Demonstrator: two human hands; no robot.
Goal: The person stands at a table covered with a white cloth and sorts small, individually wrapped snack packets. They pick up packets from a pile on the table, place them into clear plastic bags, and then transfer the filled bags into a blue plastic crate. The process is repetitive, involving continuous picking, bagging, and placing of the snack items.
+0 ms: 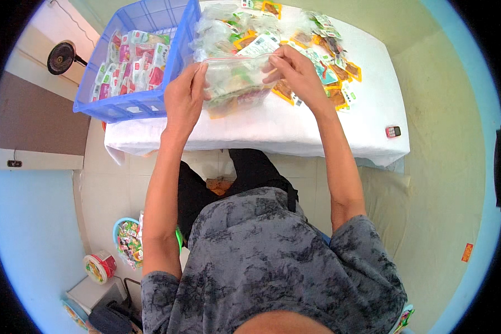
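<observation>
A clear zip bag (236, 75) with a reddish line along its top edge is stretched between my two hands above the near part of the table. Blurred green, purple and yellow contents show through its lower part. My left hand (185, 94) pinches the bag's left top corner, close to the blue crate. At the opposite corner, my right hand (298, 75) grips the bag with thumb and fingers. Behind it, a pile of clear plastic bags (214, 33) lies on the table, and small yellow-edged food packets (339, 97) are scattered beyond my right hand.
A blue plastic crate (131, 106) holding several filled packs (139, 55) stands at the left on the white-covered table (367, 131). A small red-and-black device (393, 132) lies near the right edge. On the floor at lower left are a basin of packets (129, 239) and a red-and-white tub (100, 267).
</observation>
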